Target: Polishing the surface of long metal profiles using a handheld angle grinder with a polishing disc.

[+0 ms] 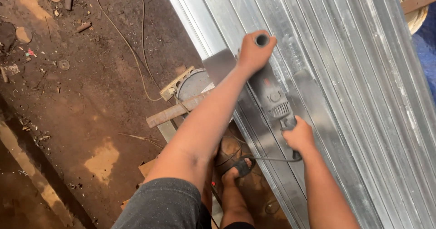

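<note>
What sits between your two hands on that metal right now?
In the head view, the grey angle grinder body spans the gap: left hand grips its side handle, right hand its rear grip, over the stacked metal profiles.

Angle grinder (272,99) on a stack of metal profiles (354,74)

The angle grinder is grey and dark, with a ribbed vent band near its rear grip and a small red mark on the body. It lies flat on the metal, its long axis running from about 11 o'clock at the head to 5 o'clock at the tail. A tubular side handle (262,40) sticks up at the head end. A thin dark cord (272,158) leaves the tail toward 8 o'clock. The metal profiles are long, silvery ribbed channels laid side by side, running from 11 o'clock to 5 o'clock across the right half of the view, lightly scuffed.
</note>
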